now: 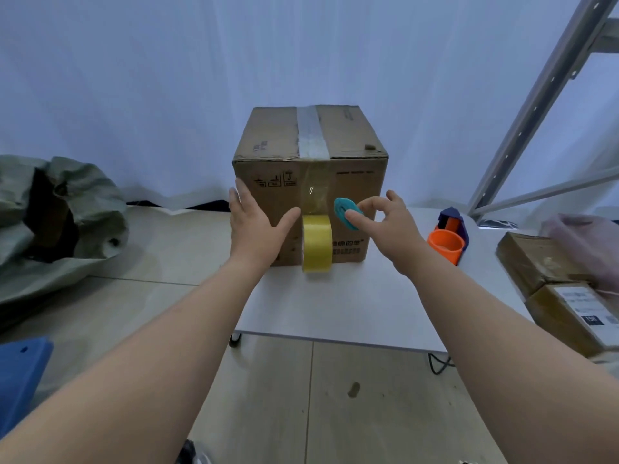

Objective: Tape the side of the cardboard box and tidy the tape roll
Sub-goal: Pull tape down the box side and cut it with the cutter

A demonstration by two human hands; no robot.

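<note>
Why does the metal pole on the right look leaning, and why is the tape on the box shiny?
In the head view, the wide-angle lens bends the edges, so the metal rack slants and the arms look stretched. The clear tape strip on the cardboard box catches soft light and glints. The yellow tape roll shows no such glare.

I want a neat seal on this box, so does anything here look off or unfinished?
Yes. The yellow tape roll hangs uncut against the front of the cardboard box, joined to the strip running down from the top. The right hand holds a teal cutter beside it; the left hand steadies the box.
</note>
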